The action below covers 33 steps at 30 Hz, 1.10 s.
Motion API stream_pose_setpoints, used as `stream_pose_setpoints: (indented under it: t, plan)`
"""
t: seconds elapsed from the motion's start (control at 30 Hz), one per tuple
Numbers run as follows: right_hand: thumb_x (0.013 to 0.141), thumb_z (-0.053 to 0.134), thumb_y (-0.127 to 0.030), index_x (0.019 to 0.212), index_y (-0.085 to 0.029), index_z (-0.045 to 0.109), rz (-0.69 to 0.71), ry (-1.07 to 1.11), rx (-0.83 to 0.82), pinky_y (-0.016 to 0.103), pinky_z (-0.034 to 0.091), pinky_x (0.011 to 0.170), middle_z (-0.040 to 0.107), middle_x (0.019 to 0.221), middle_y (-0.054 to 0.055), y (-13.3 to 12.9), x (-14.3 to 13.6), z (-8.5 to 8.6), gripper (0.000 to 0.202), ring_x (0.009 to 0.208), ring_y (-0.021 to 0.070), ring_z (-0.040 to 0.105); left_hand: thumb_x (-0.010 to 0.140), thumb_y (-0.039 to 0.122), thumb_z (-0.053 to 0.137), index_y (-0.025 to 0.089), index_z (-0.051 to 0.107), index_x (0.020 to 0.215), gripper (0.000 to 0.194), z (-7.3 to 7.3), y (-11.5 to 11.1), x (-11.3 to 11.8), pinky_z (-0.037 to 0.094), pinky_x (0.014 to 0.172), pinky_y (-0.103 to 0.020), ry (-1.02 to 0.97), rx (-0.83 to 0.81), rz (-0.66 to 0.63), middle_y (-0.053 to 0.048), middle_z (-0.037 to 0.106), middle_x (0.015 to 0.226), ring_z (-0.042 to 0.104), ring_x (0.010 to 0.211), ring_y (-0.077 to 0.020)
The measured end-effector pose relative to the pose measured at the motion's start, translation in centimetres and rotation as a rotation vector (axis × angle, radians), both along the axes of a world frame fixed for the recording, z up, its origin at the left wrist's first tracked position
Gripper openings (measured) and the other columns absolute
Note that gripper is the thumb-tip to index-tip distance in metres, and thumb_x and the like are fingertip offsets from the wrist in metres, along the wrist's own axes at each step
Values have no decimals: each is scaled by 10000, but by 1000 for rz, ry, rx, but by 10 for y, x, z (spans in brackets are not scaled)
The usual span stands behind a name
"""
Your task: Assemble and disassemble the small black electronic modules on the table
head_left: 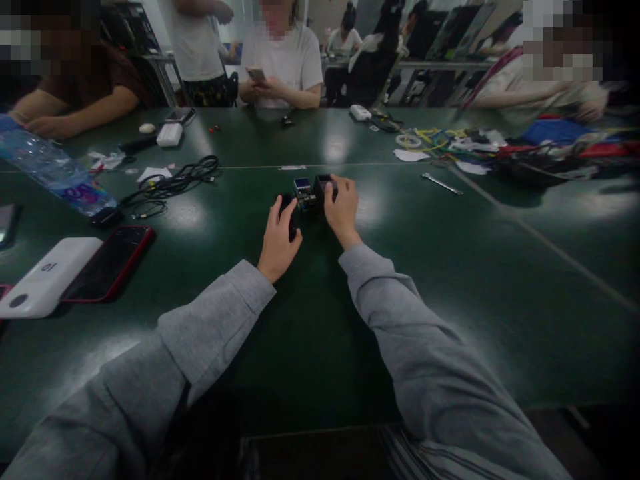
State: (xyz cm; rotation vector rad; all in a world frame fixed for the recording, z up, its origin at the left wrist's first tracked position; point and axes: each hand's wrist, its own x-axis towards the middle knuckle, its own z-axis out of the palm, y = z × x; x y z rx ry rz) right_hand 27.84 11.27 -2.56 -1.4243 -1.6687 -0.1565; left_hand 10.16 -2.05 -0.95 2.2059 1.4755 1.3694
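Note:
My right hand (343, 205) is closed around a small black open-topped box (323, 187), thumb on the near side and fingers over the right edge. Just left of the box is a small circuit board (306, 200) with a little screen (302, 183) tilted up at its back. My left hand (279, 241) is to the left of the board, its fingers spread over a dark black part (293, 231). The fingers partly cover that part, so its shape and whether it is lifted cannot be made out.
Left are a white power bank (53, 273), a red-edged phone (113, 263), a plastic bottle (60, 173) and black cables (175, 183). A wrench (442, 184) lies right on the green table (320, 347). Beyond it is a cable heap (540, 150). Several people are across the table.

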Motion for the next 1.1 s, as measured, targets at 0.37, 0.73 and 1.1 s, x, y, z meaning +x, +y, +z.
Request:
stream_pose_setpoints:
  t: [0.37,0.73,1.1]
  plan:
    - [1062,241,-429,1304,-152,587,-8,37,11,467,469,999,564,1228,167,2,1,0,505,1182,269,552,1007,485,438,355,335,1469,491,101,37,-85,179,1299,-501,62,597,304,68,219,1658,193,1548,-232]
    - [1062,256,-432,1271,-157,597,-7,48,31,465,456,1002,567,1221,155,0,1,1,486,1169,265,552,939,306,515,145,501,1396,484,-13,72,-124,338,1196,-585,344,-42,182,-195,389,1565,365,1468,-354]
    - [1054,316,-378,1305,-169,573,33,-86,23,490,400,1082,536,1325,158,-18,-13,10,415,1304,272,473,956,524,510,257,480,1445,558,16,26,-71,183,1248,-564,579,185,-197,-85,472,1548,354,1486,-296]
